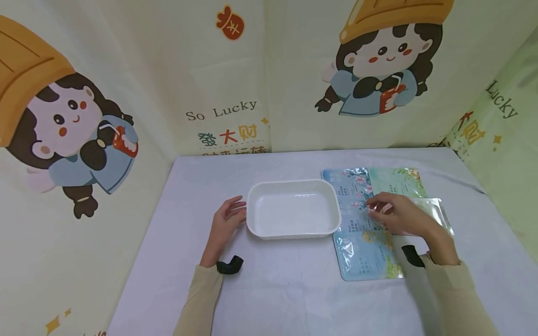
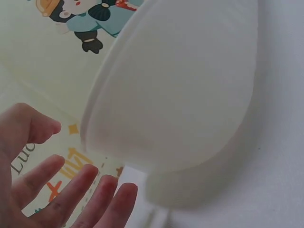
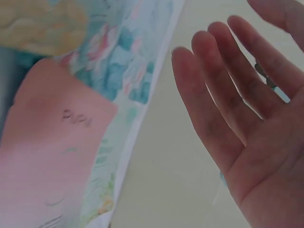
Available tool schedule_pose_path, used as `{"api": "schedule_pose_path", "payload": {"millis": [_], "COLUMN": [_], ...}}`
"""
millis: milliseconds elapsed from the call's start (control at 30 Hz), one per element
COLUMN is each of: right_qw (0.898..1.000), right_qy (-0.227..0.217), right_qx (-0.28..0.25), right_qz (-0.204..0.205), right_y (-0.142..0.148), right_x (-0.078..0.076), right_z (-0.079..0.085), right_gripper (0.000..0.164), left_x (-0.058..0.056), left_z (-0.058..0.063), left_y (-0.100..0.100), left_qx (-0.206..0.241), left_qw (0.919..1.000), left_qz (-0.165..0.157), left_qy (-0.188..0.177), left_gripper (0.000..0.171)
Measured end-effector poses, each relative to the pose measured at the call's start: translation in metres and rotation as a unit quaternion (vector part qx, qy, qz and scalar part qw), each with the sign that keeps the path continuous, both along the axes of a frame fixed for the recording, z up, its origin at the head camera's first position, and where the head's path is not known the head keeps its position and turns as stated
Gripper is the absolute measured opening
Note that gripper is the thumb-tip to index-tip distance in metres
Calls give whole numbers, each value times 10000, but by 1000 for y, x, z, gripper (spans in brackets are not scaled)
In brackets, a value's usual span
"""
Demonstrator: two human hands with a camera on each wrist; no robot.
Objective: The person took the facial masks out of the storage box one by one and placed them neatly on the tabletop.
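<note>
A white rectangular tray [image 1: 293,234] stands on the table. Close beside its left end is my left hand [image 1: 228,224], fingers loosely bent; the left wrist view has the fingers [image 2: 83,183] spread next to the tray's outer wall [image 2: 175,90], holding nothing. To the tray's right lie flat, glossy blue packets [image 1: 363,259] with floral prints, side by side. My right hand [image 1: 401,214] hovers over them, fingers slightly bent. Partly under it is a silver-edged packet [image 1: 437,212]. In the right wrist view a pink packet [image 3: 54,137] lies beyond the empty palm [image 3: 275,166].
A white cloth covers the table [image 1: 269,289]. Patterned curtains [image 1: 294,84] with cartoon figures hang behind and along both sides. Black bands [image 1: 230,265] sit at the wrists, by the beige sleeves [image 1: 199,298]. A green-tinted packet [image 1: 397,179] lies at the back of the group.
</note>
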State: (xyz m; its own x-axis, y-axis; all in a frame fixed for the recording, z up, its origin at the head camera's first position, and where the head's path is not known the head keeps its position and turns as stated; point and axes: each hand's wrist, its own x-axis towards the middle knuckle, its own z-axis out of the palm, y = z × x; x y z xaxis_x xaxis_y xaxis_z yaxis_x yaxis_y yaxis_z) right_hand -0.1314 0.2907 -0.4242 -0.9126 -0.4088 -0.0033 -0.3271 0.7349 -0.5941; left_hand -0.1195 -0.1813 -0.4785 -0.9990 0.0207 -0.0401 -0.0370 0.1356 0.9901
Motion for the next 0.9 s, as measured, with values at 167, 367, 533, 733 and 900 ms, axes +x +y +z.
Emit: {"api": "schedule_pose_path", "payload": {"millis": [167,367,533,733,900], "right_qw": [9995,9985,9980,9978,9964], "right_qy": [294,513,575,595,806], "right_qx": [-99,-202,-218,-151,3], "right_qz": [67,-3,-150,-262,-251], "right_y": [-10,-26,-42,-61,-77], "right_x": [-4,-6,-4,-4,-3], "right_z": [11,25,39,46,41], "right_gripper": [28,30,39,48,58], "left_x": [-3,-1,1,0,3], "left_z": [8,28,38,37,39], "left_y": [0,4,7,8,15], "left_qx": [-168,-639,-873,-1092,-1751], "left_qw": [9993,9965,9925,9837,9644], "left_qz": [233,405,494,519,483], "left_qy": [234,357,697,1332,1923], "left_gripper": [47,41,37,36,39]}}
